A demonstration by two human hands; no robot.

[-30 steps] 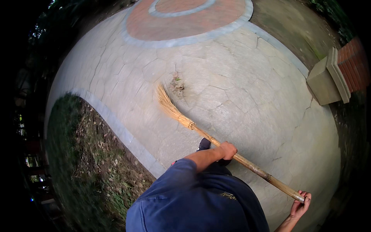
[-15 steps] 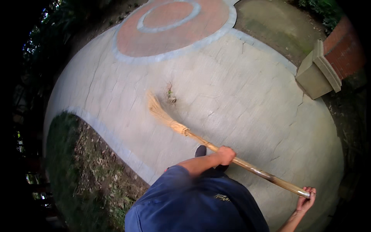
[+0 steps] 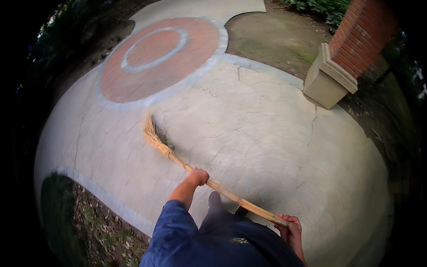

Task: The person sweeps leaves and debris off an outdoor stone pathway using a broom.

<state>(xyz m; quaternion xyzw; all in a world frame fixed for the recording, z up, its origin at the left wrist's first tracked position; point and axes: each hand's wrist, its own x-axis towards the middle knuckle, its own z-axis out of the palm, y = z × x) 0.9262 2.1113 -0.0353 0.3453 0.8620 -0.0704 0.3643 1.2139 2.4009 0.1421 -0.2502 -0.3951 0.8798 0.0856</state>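
A straw broom [image 3: 227, 193] slants across the front of my body, its bristle head at the far left and its wooden handle running down to the right. My left hand [image 3: 199, 176] is wrapped round the handle a little below the bristles. At the handle's top end my right hand [image 3: 291, 227] grips it, low on the right. The bristles bend against the pavement, beside a small clump of leafy debris [image 3: 167, 140] that they partly hide.
Pale cracked pavement [image 3: 249, 120] spreads around my feet. Ahead lies a reddish paved circle [image 3: 151, 80] with bluish rings. A brick pillar [image 3: 329, 86] on a stone base stands at the right edge. Soil with dry leaves [image 3: 104, 222] borders the left.
The bristle head has come up against the debris, which lay apart from it before. My left arm is straighter, and my right hand is closer to my body. The whole view has shifted.
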